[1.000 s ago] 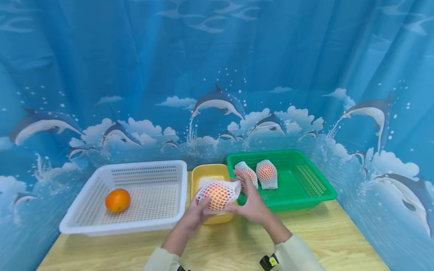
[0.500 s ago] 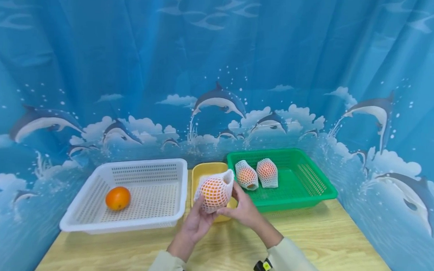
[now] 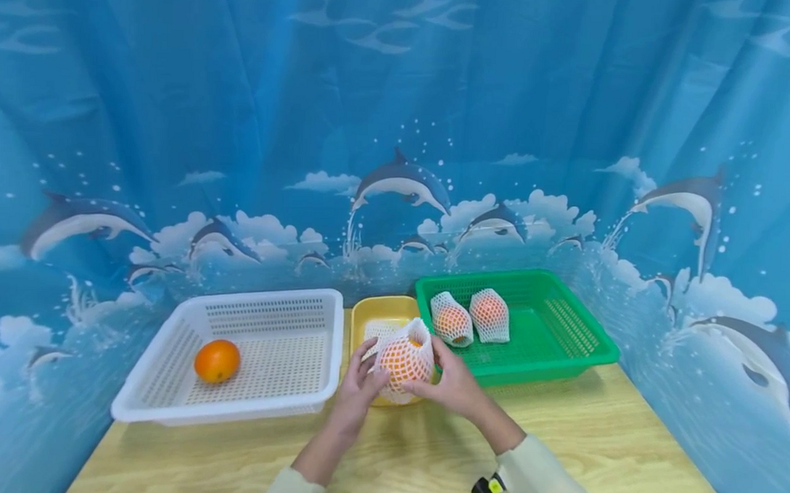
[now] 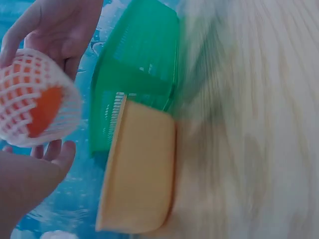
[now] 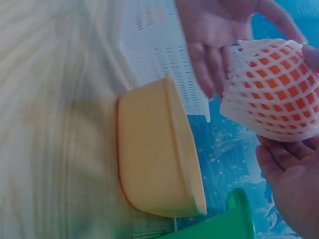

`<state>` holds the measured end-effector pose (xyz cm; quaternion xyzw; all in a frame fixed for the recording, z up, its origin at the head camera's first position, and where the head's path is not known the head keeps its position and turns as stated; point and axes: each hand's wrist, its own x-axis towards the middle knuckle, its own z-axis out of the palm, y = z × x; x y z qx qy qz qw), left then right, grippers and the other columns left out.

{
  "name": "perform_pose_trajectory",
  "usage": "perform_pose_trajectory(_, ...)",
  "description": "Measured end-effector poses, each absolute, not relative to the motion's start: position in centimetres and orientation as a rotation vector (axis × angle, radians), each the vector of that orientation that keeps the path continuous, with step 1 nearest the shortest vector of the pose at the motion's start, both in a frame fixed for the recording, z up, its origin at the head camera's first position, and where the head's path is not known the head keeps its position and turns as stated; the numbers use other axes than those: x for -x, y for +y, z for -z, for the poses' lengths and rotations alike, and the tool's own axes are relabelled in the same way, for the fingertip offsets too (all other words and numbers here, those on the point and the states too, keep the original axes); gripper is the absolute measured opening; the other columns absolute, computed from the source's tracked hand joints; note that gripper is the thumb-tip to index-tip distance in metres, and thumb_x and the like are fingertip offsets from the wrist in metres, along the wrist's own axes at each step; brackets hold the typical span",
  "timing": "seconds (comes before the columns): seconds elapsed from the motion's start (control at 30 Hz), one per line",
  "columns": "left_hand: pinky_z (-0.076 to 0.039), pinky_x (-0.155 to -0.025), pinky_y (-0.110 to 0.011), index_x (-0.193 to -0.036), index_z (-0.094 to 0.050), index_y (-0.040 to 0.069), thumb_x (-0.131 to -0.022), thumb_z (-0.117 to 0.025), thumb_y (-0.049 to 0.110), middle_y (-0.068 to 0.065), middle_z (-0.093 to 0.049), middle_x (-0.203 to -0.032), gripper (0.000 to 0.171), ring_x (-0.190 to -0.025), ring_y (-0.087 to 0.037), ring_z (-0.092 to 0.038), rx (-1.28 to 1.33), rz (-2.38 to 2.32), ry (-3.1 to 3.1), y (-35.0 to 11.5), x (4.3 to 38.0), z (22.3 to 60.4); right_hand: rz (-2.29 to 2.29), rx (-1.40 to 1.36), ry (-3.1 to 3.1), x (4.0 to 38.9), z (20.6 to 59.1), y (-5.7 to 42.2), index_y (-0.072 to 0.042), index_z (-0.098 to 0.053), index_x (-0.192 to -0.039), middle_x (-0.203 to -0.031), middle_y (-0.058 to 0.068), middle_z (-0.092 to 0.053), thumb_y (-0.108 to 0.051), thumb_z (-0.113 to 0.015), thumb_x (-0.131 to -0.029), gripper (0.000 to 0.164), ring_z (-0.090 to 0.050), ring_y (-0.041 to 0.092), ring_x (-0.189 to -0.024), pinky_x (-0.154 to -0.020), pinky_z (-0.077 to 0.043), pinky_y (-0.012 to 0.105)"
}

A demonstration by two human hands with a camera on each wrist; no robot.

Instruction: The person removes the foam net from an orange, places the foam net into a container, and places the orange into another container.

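Observation:
An orange in a white foam net sleeve is held up above the yellow bin, the sleeve's mouth facing upward. My right hand grips it, with the thumb in front and the fingers behind. On the other side is my left hand, its fingers loosely spread and its thumb by the sleeve. In the right wrist view the left hand shows straight fingers beside the net. Bare orange skin shows through one end of the sleeve in the left wrist view.
The white basket on the left holds one bare orange. Two netted oranges, one beside the other, lie in the green basket at right. Another white foam net lies in the yellow bin. All stand on a wooden table.
The netted orange has turned so that its sleeve mouth points up rather than right. My left hand has loosened from it and its fingers have spread; my right hand now holds it.

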<state>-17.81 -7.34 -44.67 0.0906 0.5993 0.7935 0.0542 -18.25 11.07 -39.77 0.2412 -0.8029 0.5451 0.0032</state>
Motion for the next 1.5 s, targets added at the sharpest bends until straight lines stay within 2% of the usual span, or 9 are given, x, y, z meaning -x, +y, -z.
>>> perform_pose_trajectory(0.17,-0.038,-0.100,-0.039,-0.142,-0.025,0.021,-0.082,-0.067,0.016,-0.016,-0.034,-0.140,0.073,-0.124,-0.031,-0.039,-0.438,-2.219,2.067,-8.3,17.4,44.1,-1.642,-0.860,-2.573,17.8,40.1,10.7,-0.006,-0.037,-0.134,-0.118,0.005,-0.055,-0.023,-0.074,-0.075,0.072,-0.055,0.020,-0.102,-0.083,-0.049,0.035)
perform_pose_trajectory(0.27,-0.038,-0.099,-0.040,-0.142,-0.024,0.020,-0.079,-0.070,0.020,-0.015,-0.035,-0.140,0.078,-0.123,-0.030,-0.041,-0.471,-2.051,2.201,-8.7,16.9,43.6,-1.619,-0.898,-2.588,17.6,40.6,10.7,-0.008,-0.039,-0.133,-0.117,0.001,-0.056,-0.026,-0.075,-0.074,0.071,-0.055,0.016,-0.102,-0.085,-0.048,0.035)
perform_pose_trajectory(0.5,-0.041,-0.096,-0.044,-0.142,-0.027,0.016,-0.075,-0.074,0.029,-0.011,-0.039,-0.138,0.082,-0.116,-0.028,-0.047,-0.590,-1.736,2.381,-9.5,15.9,44.2,-1.485,-0.977,-2.599,18.4,45.4,11.3,-0.024,-0.041,-0.129,-0.117,-0.010,-0.054,-0.044,-0.075,-0.070,0.071,-0.053,0.009,-0.104,-0.089,-0.047,0.032)
perform_pose_trajectory(0.63,-0.043,-0.093,-0.043,-0.143,-0.027,0.018,-0.074,-0.074,0.033,-0.010,-0.038,-0.139,0.085,-0.115,-0.028,-0.048,-0.646,-1.686,2.388,-9.9,15.8,45.2,-1.448,-1.036,-2.602,17.9,46.0,11.2,-0.024,-0.041,-0.130,-0.120,-0.007,-0.054,-0.046,-0.074,-0.070,0.072,-0.053,0.012,-0.107,-0.091,-0.046,0.033)
perform_pose_trajectory(0.93,-0.047,-0.086,-0.029,-0.133,-0.044,0.016,-0.073,-0.073,0.038,-0.005,-0.053,-0.121,0.071,-0.104,-0.016,-0.054,-0.818,-1.594,2.456,-10.0,14.8,47.1,-1.330,-1.179,-2.644,16.6,47.6,11.8,-0.024,-0.035,-0.134,-0.124,-0.008,-0.051,-0.045,-0.074,-0.069,0.079,-0.052,0.013,-0.110,-0.092,-0.045,0.039)
perform_pose_trajectory(1.13,-0.048,-0.086,-0.029,-0.128,-0.049,0.014,-0.071,-0.075,0.037,-0.005,-0.053,-0.119,0.066,-0.104,-0.016,-0.053,-0.786,-1.608,2.465,-9.9,14.2,48.0,-1.316,-1.174,-2.724,16.2,48.2,12.2,-0.027,-0.036,-0.133,-0.123,-0.010,-0.052,-0.047,-0.074,-0.069,0.077,-0.051,0.011,-0.111,-0.094,-0.043,0.041)
perform_pose_trajectory(1.33,-0.047,-0.087,-0.027,-0.124,-0.050,0.017,-0.072,-0.074,0.036,-0.002,-0.053,-0.118,0.061,-0.105,-0.013,-0.052,-0.751,-1.535,2.499,-10.3,13.8,48.7,-1.302,-1.126,-2.828,15.8,48.6,12.1,-0.030,-0.035,-0.134,-0.120,-0.011,-0.052,-0.051,-0.073,-0.067,0.079,-0.051,0.008,-0.106,-0.091,-0.044,0.035)
perform_pose_trajectory(1.5,-0.047,-0.086,-0.025,-0.124,-0.050,0.014,-0.073,-0.073,0.036,-0.003,-0.052,-0.119,0.060,-0.104,-0.012,-0.052,-0.728,-1.547,2.437,-11.0,13.3,49.1,-1.404,-1.199,-2.837,15.2,49.1,11.6,-0.025,-0.035,-0.135,-0.120,-0.010,-0.052,-0.048,-0.070,-0.073,0.075,-0.052,0.005,-0.103,-0.085,-0.046,0.026)
